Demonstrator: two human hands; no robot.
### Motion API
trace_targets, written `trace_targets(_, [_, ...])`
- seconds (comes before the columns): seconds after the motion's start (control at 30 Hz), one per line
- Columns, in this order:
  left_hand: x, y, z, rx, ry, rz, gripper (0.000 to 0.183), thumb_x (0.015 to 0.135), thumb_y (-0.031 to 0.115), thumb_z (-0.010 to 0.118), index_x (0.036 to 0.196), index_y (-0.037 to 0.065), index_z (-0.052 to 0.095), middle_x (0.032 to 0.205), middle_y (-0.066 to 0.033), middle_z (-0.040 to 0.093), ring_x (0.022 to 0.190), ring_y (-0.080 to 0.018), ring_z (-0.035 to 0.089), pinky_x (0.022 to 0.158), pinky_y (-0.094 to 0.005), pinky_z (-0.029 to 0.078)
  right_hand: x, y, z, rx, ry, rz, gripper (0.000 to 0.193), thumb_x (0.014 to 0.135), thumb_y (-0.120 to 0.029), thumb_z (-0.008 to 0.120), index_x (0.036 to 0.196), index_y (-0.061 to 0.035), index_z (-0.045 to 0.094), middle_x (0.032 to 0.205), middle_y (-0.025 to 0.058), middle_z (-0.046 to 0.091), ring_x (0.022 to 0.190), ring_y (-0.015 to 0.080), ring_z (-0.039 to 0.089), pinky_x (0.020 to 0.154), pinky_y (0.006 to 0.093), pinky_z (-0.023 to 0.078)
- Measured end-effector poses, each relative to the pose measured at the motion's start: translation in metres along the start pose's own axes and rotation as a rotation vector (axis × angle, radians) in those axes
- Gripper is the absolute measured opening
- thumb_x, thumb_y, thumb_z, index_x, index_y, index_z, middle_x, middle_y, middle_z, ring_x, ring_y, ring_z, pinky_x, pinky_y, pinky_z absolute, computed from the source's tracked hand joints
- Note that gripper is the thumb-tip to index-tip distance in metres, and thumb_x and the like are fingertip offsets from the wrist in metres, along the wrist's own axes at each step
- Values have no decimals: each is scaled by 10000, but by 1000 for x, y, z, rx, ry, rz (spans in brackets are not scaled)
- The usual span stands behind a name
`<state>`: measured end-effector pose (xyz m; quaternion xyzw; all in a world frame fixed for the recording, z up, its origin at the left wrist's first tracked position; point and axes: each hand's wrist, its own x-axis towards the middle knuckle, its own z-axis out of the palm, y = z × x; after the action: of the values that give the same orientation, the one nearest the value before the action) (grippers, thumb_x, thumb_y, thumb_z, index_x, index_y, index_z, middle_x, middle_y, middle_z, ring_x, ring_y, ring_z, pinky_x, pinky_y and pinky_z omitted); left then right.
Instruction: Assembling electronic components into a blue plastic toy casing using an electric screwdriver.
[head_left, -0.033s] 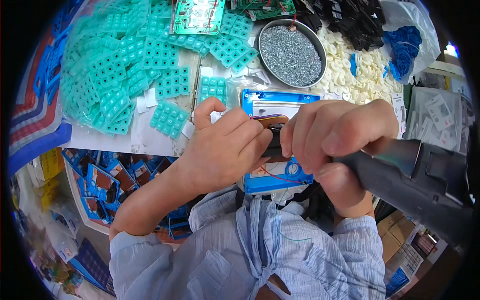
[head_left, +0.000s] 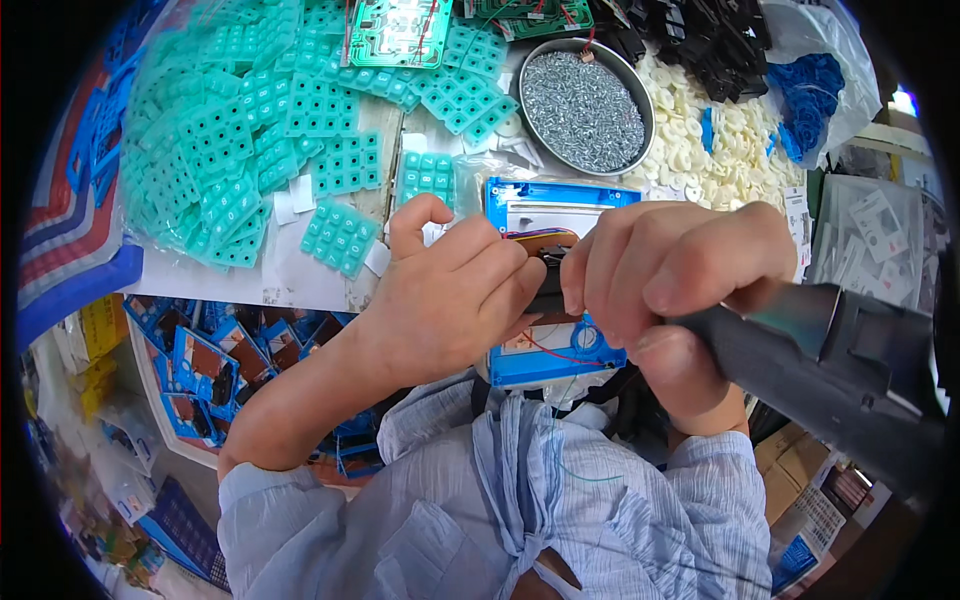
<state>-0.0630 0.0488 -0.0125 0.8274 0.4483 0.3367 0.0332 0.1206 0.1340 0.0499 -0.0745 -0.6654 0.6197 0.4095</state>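
Note:
A blue plastic casing [head_left: 510, 373] lies in front of me, with brown board, thin coloured wires and a black part [head_left: 546, 293] at its middle. My left hand [head_left: 440, 290] is closed over the casing's left side, its fingers curled by the black part; the fingertips are partly hidden. In a fist, my right hand [head_left: 690, 270] grips a black tool [head_left: 830, 350] that looks like an electric screwdriver. The tool's body slants out to the lower right; its working end is hidden by my fingers. Red wire [head_left: 560, 352] loops across the casing's near end.
Turquoise keypads [head_left: 340, 240] are heaped at the left. Behind the casing stands a metal bowl [head_left: 651, 120] of small screws, beside cream plastic pieces [head_left: 720, 160]. Green circuit boards [head_left: 400, 30] and black parts [head_left: 715, 45] lie farther back. A bin at lower left holds blue assemblies [head_left: 205, 365].

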Motion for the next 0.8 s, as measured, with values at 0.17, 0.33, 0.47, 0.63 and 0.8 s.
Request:
trace_targets(0.17, [-3, 0, 1, -10, 22, -11, 190, 773, 213, 716, 910, 84, 693, 816, 39, 543, 826, -141, 543, 896, -453, 301, 6, -10, 17, -188, 16, 53, 296, 937, -194, 743, 992, -73, 478, 641, 49, 546, 531, 166, 530, 563, 358, 512])
trace_targets(0.33, [-7, 0, 2, -50, 5, -32, 185, 780, 206, 716, 917, 84, 692, 822, 35, 552, 823, -145, 544, 907, -451, 299, 5, -7, 5, -185, -68, 55, 277, 948, -202, 725, 1095, -86, 520, 639, 26, 542, 518, 155, 517, 542, 352, 503])
trace_targets(0.47, [-11, 1, 1, -58, -21, -24, 487, 656, 275, 836, 1071, 83, 669, 930, 2, 643, 819, -193, 582, 887, -475, 300, 5, -27, -7, 23, -1, 69, 353, 958, -252, 704, 1237, -113, 536, 664, -8, 522, 576, 136, 518, 575, 339, 496])
trace_targets(0.63, [-6, 1, -3, -48, -24, -17, 483, 691, 307, 833, 1096, 97, 673, 947, 0, 652, 809, -198, 582, 879, -463, 300, -5, -63, -69, -23, -58, -18, 528, 963, -303, 650, 1417, -98, 471, 755, -27, 522, 704, 124, 500, 749, 354, 451])
trace_targets(0.8, [-4, 3, -5, -53, -59, -48, 465, 712, 322, 826, 1090, 98, 673, 951, -4, 662, 800, -199, 582, 875, -462, 301, -24, -69, -65, -422, 386, -27, 668, 930, -238, 630, 1516, -53, 368, 1050, 70, 576, 979, 252, 550, 998, 517, 414])
